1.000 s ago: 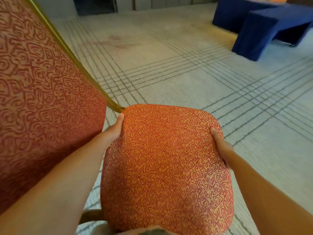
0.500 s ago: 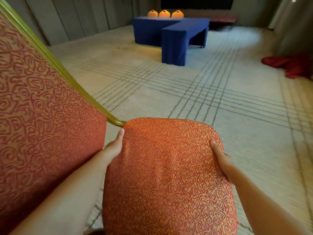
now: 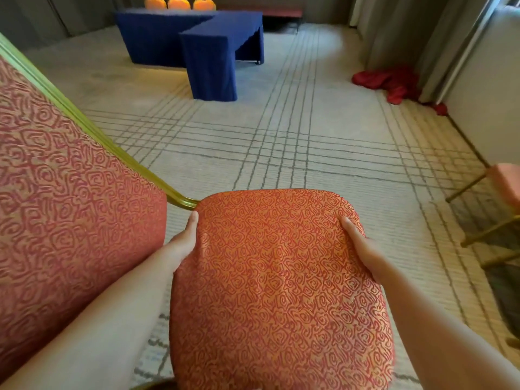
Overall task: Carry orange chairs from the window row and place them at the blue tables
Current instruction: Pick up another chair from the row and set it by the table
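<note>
The orange chair [image 3: 275, 291] is carried at 6 o'clock, the left hand [image 3: 183, 243] and right hand [image 3: 358, 246] clamped on opposite seat edges, fingers wrapped under it as before. The blue desks [image 3: 208, 43] at 12 o'clock look nearer than half a second ago. Another chair [image 3: 503, 209] has entered at 3 o'clock.

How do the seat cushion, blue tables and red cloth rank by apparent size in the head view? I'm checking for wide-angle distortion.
1. Seat cushion, largest, though nearness to the camera inflates it.
2. Blue tables, far off, so really bigger than they look.
3. Red cloth, smallest.
</note>
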A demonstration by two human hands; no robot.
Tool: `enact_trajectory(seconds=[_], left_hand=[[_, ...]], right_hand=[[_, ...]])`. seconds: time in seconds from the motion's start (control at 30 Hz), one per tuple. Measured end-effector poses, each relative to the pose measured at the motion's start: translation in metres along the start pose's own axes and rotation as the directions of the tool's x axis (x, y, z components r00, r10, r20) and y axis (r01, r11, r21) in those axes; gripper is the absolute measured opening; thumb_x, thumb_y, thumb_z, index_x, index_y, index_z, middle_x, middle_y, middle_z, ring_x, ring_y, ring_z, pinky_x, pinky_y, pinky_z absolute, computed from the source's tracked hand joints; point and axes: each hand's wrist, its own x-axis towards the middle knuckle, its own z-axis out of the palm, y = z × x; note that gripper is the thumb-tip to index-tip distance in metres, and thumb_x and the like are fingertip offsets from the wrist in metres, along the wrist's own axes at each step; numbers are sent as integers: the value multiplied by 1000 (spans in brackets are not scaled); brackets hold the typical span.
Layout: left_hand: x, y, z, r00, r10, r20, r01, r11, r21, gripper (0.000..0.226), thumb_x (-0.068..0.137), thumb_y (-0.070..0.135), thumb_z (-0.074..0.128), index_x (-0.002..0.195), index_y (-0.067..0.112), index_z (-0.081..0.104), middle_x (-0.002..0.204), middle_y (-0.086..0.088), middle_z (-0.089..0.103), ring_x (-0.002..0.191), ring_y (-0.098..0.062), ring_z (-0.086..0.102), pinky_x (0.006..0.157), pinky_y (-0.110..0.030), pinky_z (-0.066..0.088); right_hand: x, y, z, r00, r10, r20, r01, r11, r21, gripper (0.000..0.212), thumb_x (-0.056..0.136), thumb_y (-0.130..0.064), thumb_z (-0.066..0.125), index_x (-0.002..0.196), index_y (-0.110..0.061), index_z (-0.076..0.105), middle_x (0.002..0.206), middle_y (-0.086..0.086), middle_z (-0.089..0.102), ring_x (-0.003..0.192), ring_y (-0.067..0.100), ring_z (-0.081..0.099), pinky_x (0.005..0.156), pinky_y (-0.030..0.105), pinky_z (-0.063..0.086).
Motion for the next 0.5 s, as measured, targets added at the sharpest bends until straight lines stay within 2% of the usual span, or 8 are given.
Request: enact_trajectory(seconds=[0.1, 0.23, 0.37, 0.5], left_hand=[[46, 64, 17, 1000, 5, -11, -5, 1000, 2, 108, 74, 88, 18, 141, 8, 45, 140, -20, 49, 127, -35, 48, 107, -44, 39], [104, 134, 36, 1000, 4, -4, -4, 1000, 0, 125, 58, 99, 16, 140, 10, 47, 137, -19, 52, 125, -34, 50, 108, -47, 38], [144, 207, 48, 999, 15, -29, -15, 1000, -7, 117, 67, 94, 16, 143, 10, 43, 143, -18, 47, 130, -34, 45, 111, -45, 34], [200, 279, 61, 999, 38, -28, -36, 998, 54, 114, 68, 93, 16, 142, 11, 45, 142, -18, 48, 130, -35, 45, 110, -46, 35]], right_hand=[[62, -50, -4, 1000, -9, -6, 9, 1000, -15, 113, 50, -94, 56, 127, -11, 63, 124, 11, 64, 110, 24, 61, 99, 33, 44], [149, -105, -16, 1000, -6, -5, 6, 1000, -29, 121, 38, -99, 55, 123, -13, 65, 117, 12, 68, 106, 28, 65, 102, 41, 48], [220, -145, -13, 1000, 23, 4, -23, 1000, 2, 118, 35, -98, 59, 118, -15, 68, 110, 11, 70, 99, 28, 67, 99, 44, 50], [303, -174, -7, 997, 73, -31, -72, 997, 24, 123, 33, -101, 57, 122, -16, 66, 115, 12, 69, 104, 29, 66, 101, 46, 49]])
